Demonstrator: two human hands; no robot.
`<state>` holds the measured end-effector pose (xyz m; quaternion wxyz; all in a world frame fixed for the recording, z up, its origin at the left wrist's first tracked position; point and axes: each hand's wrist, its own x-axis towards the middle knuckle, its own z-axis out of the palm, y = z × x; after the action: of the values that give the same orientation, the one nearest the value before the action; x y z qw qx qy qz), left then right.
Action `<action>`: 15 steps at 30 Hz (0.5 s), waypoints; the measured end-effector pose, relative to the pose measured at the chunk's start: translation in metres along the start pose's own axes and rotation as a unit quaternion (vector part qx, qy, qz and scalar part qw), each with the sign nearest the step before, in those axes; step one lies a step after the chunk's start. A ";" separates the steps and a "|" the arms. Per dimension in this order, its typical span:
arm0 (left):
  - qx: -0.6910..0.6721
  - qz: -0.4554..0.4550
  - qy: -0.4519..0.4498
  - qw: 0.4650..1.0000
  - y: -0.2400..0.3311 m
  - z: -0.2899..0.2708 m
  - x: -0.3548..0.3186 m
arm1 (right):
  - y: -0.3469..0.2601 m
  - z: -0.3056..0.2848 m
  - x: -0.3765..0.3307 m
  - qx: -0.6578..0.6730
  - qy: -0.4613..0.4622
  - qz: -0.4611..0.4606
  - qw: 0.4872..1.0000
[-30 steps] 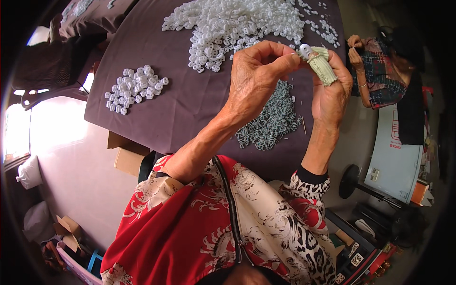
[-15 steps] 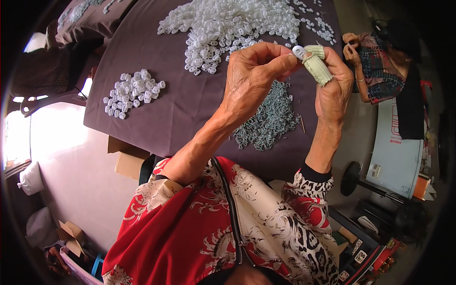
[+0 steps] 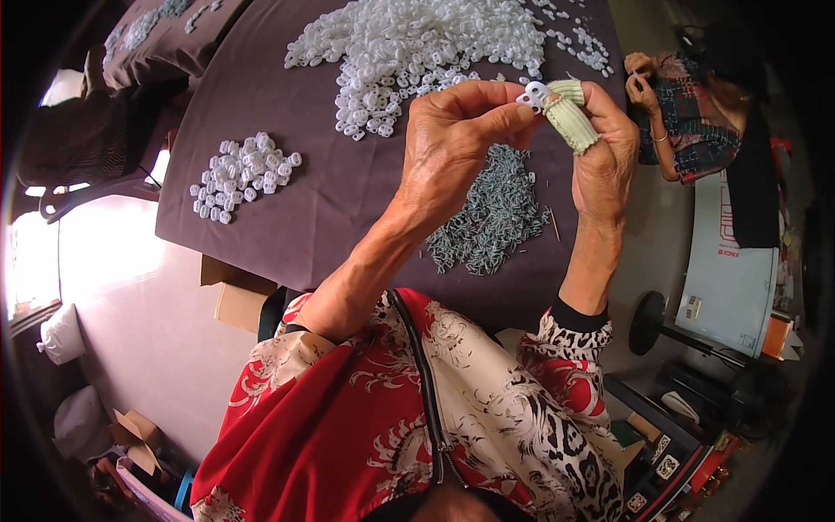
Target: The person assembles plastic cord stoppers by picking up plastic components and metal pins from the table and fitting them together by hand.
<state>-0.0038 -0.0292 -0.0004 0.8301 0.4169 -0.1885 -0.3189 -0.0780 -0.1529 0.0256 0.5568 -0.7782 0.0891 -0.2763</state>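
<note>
Head view, white clip pinched between fingers

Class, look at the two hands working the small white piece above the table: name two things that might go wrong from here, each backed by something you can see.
1. The small white piece is pinched only at the fingertips of the left hand and right hand, raised above the table; it might slip and fall.
2. Dropped, it could land in the grey-green pile below or near the big white heap, and be hard to find.

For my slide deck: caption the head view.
Both hands, left hand and right hand, pinch a small white plastic piece above a purple table.
</note>
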 end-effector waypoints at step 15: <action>-0.002 0.003 -0.004 1.000 -0.002 -0.002 0.001 | 0.002 -0.004 0.002 -0.041 -0.025 0.013 0.999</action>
<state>-0.0028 -0.0293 -0.0035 0.8310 0.4138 -0.1923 -0.3181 -0.0784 -0.1576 0.0255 0.5297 -0.8062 0.0963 -0.2455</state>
